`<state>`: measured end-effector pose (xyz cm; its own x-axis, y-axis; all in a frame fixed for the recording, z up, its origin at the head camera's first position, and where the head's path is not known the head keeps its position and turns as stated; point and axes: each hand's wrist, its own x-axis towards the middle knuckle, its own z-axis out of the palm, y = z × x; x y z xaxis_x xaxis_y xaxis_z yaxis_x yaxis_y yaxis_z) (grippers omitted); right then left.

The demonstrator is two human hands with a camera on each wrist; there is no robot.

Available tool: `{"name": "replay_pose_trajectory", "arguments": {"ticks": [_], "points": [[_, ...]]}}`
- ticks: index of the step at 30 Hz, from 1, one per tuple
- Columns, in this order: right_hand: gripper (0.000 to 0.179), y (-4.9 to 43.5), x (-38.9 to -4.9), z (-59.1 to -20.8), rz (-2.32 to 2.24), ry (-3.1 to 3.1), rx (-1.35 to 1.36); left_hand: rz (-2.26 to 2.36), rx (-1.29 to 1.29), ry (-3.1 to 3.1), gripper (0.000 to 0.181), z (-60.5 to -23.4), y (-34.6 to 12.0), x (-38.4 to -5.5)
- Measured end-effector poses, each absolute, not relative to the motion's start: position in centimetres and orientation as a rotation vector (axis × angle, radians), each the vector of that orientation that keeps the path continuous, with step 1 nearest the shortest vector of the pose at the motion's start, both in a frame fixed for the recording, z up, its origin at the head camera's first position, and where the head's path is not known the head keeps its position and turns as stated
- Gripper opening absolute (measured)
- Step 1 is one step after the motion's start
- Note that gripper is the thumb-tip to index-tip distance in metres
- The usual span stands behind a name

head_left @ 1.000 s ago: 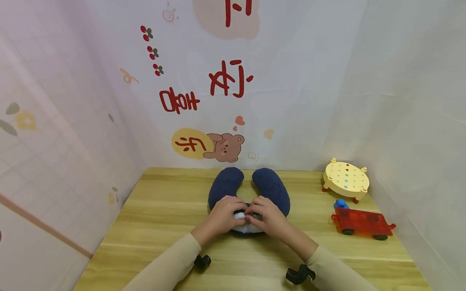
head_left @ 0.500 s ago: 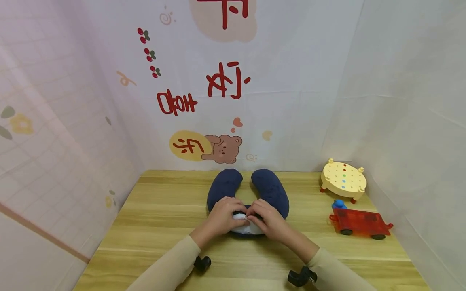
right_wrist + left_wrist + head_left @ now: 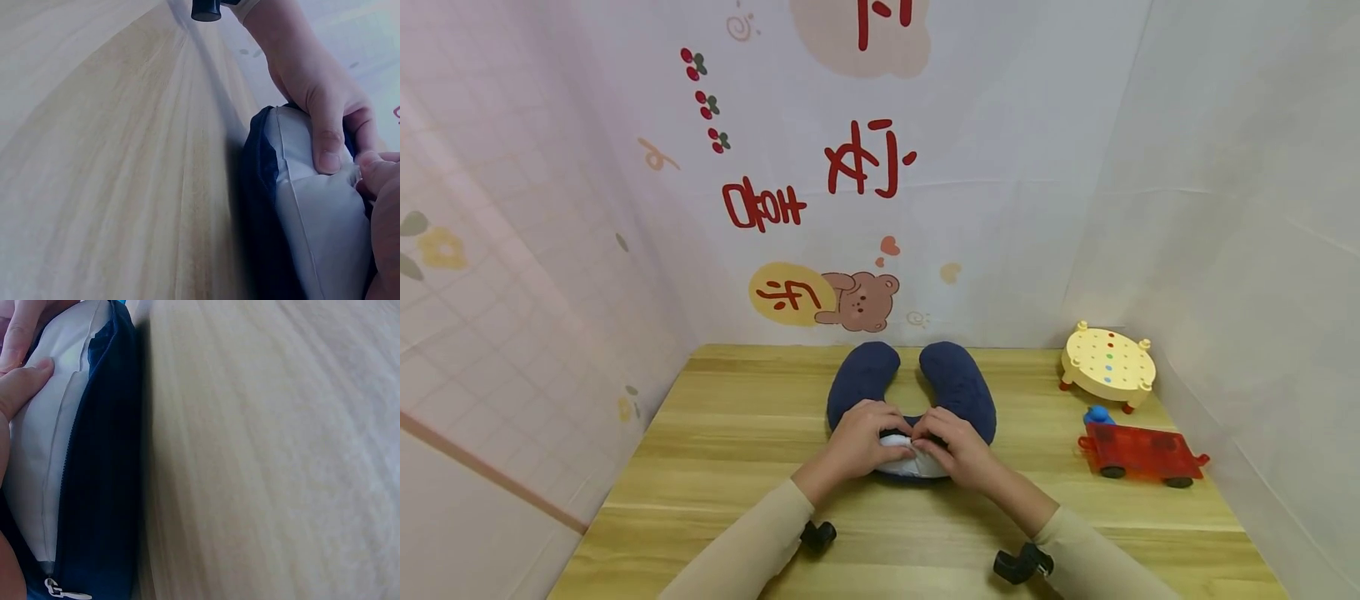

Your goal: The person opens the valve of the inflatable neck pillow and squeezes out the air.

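A navy U-shaped neck pillow (image 3: 958,379) lies on the table, its curved base toward me. Along that base the zipped cover gapes, showing a white inner cushion (image 3: 53,431). A silver zipper pull (image 3: 69,592) sits at one end of the opening in the left wrist view. My left hand (image 3: 861,437) grips the pillow at the opening, thumb on the white cushion and fingers over the far edge. Close beside it, my right hand (image 3: 955,446) pinches the white fabric between thumb and fingers, drawing it into a small fold in the right wrist view.
On the right of the wooden table (image 3: 730,467) stand a pale yellow round pegged toy (image 3: 1108,367), a small blue toy (image 3: 1097,414) and a red toy wagon (image 3: 1142,454). Black wrist mounts (image 3: 1022,564) hang below the sleeves. White printed sheets (image 3: 1000,167) enclose the table.
My right hand's fingertips have shifted slightly along the opening, and the white fabric under them has changed shape. My left hand keeps nearly the same place. The pillow lies where it was.
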<state>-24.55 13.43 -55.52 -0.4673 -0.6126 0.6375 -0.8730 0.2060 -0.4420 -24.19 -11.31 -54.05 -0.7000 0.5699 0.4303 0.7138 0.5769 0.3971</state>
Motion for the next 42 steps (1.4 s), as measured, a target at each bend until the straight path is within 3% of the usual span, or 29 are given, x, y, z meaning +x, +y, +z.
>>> {"name": "replay_pose_trajectory", "arguments": {"ticks": [15, 29, 36, 42], "points": [[0.027, 13.81, -24.28, -55.62, 1.215, -2.126, 1.351, -0.821, -1.044, -2.552, 0.025, -54.19, -11.46, -24.05], [0.018, 13.87, -24.48, -55.23, 1.134, -2.136, 1.356, -0.841, -1.051, -2.543, 0.022, -54.07, -11.44, -24.26], [0.027, 13.74, -24.64, -55.36, 1.006, -2.159, 1.298, -0.852, -1.049, -2.527, 0.019, -54.25, -11.38, -24.35], [0.022, 13.65, -24.48, -55.20, 0.951, -2.157, 1.316, -0.830, -1.027, -2.566, 0.015, -54.09, -11.21, -24.17]]}}
